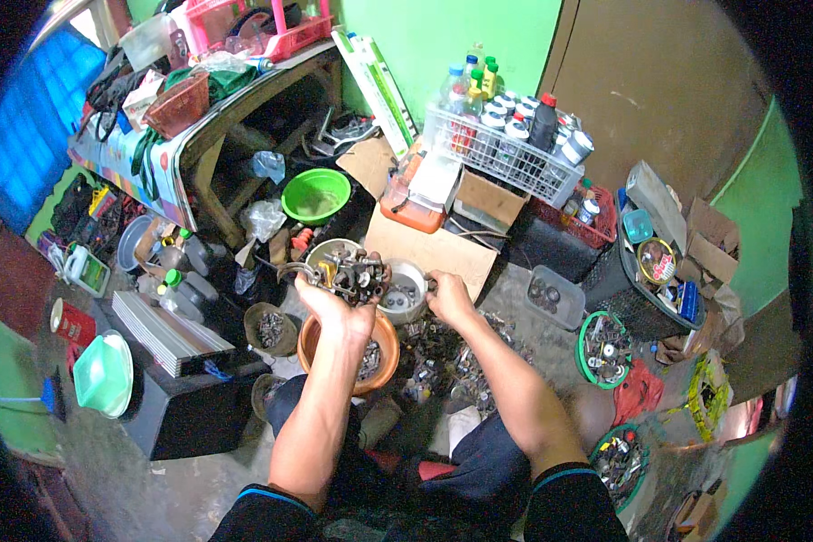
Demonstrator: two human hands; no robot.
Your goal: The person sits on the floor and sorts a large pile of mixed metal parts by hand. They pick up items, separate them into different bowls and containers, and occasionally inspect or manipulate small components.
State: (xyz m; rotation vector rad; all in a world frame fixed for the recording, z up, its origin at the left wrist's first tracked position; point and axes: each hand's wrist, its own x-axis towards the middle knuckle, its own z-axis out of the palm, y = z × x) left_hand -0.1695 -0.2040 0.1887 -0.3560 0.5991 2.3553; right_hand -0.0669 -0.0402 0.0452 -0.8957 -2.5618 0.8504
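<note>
My left hand (pixel 339 308) is palm up and cradles a heap of small metal parts (pixel 360 274), apparently hardware and machine pieces. At the right rim of a white tub (pixel 420 276), my right hand (pixel 449 296) pinches what looks like a small dark part (pixel 431 284). A few round pieces lie on the tub's floor. Behind the heap is a pale round container (pixel 318 252), partly hidden. Below my left hand stands an orange-brown basin (pixel 309 349) with small metal parts inside; my forearm covers its middle. Loose parts (pixel 474 362) are piled on the floor below my right hand.
A small bucket of parts (pixel 271 330) and a black box (pixel 183 413) stand at left. Beyond are a green basin (pixel 316 196), cardboard (pixel 433 251) and a bottle crate (pixel 508 152). A clear tub (pixel 555 298), green-rimmed baskets (pixel 604 349) and a black bin (pixel 623 298) stand at right.
</note>
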